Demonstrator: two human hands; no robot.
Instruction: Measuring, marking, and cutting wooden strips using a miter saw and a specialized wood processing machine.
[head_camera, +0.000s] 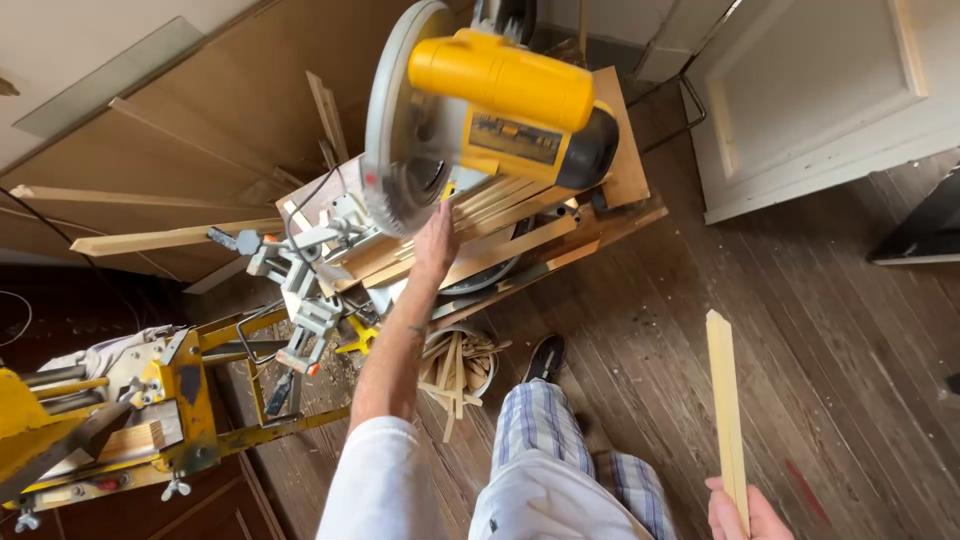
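A yellow and grey mitre saw (490, 110) stands on a wooden bench top, its blade guard raised. My left hand (436, 238) reaches forward and rests flat on the long pale wood strips (500, 215) lying across the saw table, just right of the blade. At the lower right, my right hand (742, 512) grips a short pale wood strip (726, 400) with an angled top end, held upright away from the saw.
A bucket of wood offcuts (458, 365) sits on the dark plank floor by my shoe (545, 356). A yellow saw stand (150, 420) is at the lower left. Long boards (170, 238) lean at the left; a white door panel (820, 100) lies upper right.
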